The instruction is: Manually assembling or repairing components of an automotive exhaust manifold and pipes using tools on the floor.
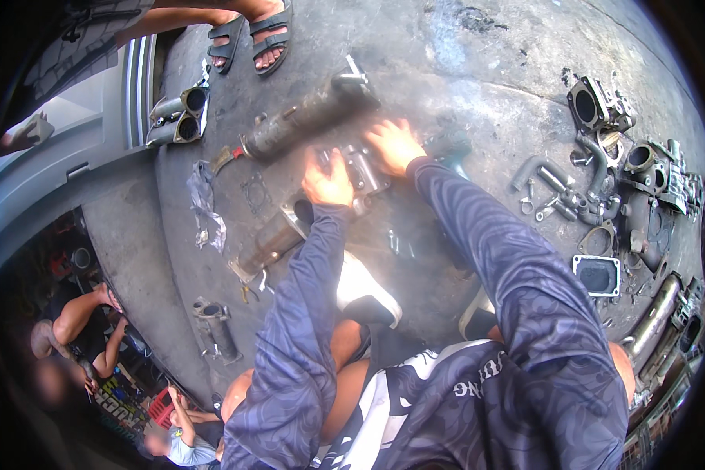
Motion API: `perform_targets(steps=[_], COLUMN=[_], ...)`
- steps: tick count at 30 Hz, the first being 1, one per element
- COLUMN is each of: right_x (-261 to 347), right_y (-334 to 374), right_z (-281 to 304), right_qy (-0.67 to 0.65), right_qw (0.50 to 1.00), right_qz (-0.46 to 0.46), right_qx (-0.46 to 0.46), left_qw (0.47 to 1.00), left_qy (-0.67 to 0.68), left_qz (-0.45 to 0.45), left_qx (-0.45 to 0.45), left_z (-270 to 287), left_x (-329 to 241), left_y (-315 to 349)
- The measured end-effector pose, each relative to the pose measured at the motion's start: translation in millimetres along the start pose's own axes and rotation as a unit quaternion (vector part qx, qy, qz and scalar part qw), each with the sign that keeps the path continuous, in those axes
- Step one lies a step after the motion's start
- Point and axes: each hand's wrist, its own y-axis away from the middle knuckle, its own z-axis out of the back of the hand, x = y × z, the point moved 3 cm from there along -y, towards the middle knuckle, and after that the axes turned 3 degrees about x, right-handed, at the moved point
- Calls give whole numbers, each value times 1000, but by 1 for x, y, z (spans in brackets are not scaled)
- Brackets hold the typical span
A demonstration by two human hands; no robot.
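Note:
A grey cast-metal housing (366,174) with bolt holes rests on the concrete floor in front of me. At its left end is my left hand (327,182), fingers and thumb closed round the metal. My right hand (395,146) is at the housing's far right corner, fingers spread apart and nothing seen in them. A teal power tool (449,150) lies beside my right wrist, partly hidden by the sleeve. Beyond the hands lies a long sooty metal cylinder (298,124). Another flanged pipe (272,247) lies left of my left forearm.
Several bolts (399,244) lie near my feet. To the right are loose fittings (556,180), a rectangular gasket frame (597,276) and a valve body (599,106). A crumpled rag (204,204) lies left. A person's sandalled feet (270,39) stand beyond; two others sit lower left.

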Motion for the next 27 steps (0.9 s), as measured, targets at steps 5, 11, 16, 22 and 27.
perform_targets(steps=[5,11,16,22,27], right_x=[-4,0,0,-4,-1], right_y=[2,0,0,0,2], right_z=[-5,3,-3,0,11], right_qy=[17,-25,-20,-37,-41], right_qw=[998,999,997,995,997], right_qz=[43,-21,23,3,-36], right_qx=[34,10,70,95,49], left_qw=[1000,996,995,996,996], left_qy=[-24,-37,-56,-57,-52], left_qz=[-10,-81,-76,-68,-66], left_qx=[-10,-31,-32,-28,-26], left_z=[-4,-5,-2,-4,-5], left_x=[3,11,6,1,-6], left_y=[-1,-4,-2,1,1])
